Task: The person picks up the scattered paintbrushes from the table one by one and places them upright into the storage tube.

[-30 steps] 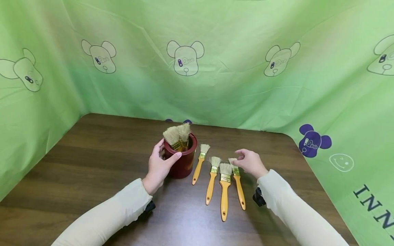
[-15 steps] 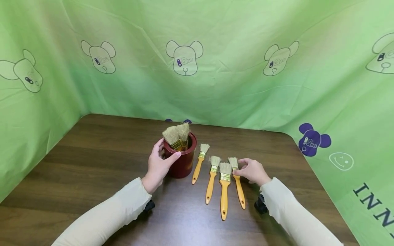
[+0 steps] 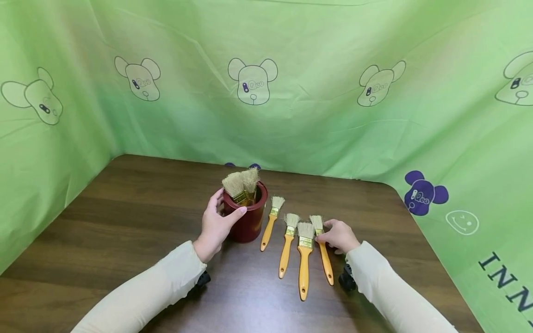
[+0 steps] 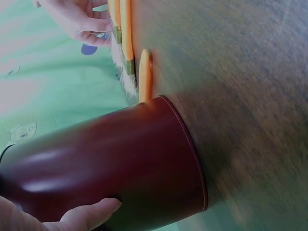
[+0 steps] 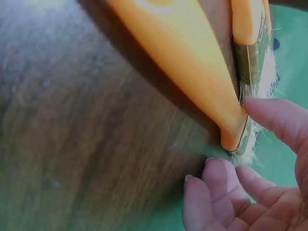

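Note:
My left hand [image 3: 213, 230] holds the dark red can [image 3: 251, 225] by its side, thumb at the front rim. Several paintbrushes [image 3: 240, 182] stand in the can with pale bristles up. My right hand [image 3: 339, 236] is at the rightmost paintbrush [image 3: 326, 263], lying flat with a yellow-orange handle. In the right wrist view the thumb [image 5: 274, 115] meets that brush near its metal band, and the other fingers curl at its opposite edge. Left of it lie a wide paintbrush [image 3: 304, 268], a narrower paintbrush [image 3: 285, 253] and a small paintbrush [image 3: 269, 225] beside the can.
Everything stands on a dark wooden table [image 3: 145, 208]. A green curtain [image 3: 312, 134] printed with bear heads hangs behind and along both sides. The loose brushes lie close together, handles toward the person.
My right hand has come down from above the rightmost brush's bristles to its metal band, its fingers now around the brush. My left hand stays on the can.

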`<state>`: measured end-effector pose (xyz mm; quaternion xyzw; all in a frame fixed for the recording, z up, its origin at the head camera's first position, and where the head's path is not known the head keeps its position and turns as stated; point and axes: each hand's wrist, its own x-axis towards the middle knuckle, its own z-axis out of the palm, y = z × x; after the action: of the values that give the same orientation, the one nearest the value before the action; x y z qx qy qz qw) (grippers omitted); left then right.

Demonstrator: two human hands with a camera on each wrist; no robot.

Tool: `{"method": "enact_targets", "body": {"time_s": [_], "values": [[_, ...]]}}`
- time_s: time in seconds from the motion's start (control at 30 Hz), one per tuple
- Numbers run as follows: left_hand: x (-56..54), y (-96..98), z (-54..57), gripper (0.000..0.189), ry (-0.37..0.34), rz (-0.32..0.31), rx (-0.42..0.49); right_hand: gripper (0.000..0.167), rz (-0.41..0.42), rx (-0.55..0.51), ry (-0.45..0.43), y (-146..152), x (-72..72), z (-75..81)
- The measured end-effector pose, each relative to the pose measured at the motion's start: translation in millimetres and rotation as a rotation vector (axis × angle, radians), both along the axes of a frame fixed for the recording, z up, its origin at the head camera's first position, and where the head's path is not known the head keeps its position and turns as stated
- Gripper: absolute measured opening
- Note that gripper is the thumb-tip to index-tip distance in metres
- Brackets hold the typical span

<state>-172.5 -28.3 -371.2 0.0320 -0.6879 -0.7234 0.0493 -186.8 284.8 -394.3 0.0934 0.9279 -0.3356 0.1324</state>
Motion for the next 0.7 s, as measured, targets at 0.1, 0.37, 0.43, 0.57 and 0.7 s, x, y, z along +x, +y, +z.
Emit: {"method": "enact_targets", "body": {"time_s": [0.1,0.37,0.43,0.57,0.7], "values": [[-0.1,0.6,-0.1,0.077,0.003,0.004,0.005,0.057,-0.014,-0.014,-0.016,3,0.1,-0.3],[0.4,1.1,0.2,0.077,0.007,0.006,0.014,0.048,0.028,0.008,-0.005,14,2.0,2.7],[0.6,1.1,0.3,0.077,0.007,0.006,0.015,0.046,0.064,0.032,0.012,18,1.9,2.9],[1.4,0.9,1.0,0.077,0.006,0.003,0.015,0.042,0.119,0.074,0.044,24,1.5,3.2],[1.6,0.8,1.0,0.077,0.008,0.007,0.016,0.041,0.156,0.105,0.079,25,1.9,4.2]]}}
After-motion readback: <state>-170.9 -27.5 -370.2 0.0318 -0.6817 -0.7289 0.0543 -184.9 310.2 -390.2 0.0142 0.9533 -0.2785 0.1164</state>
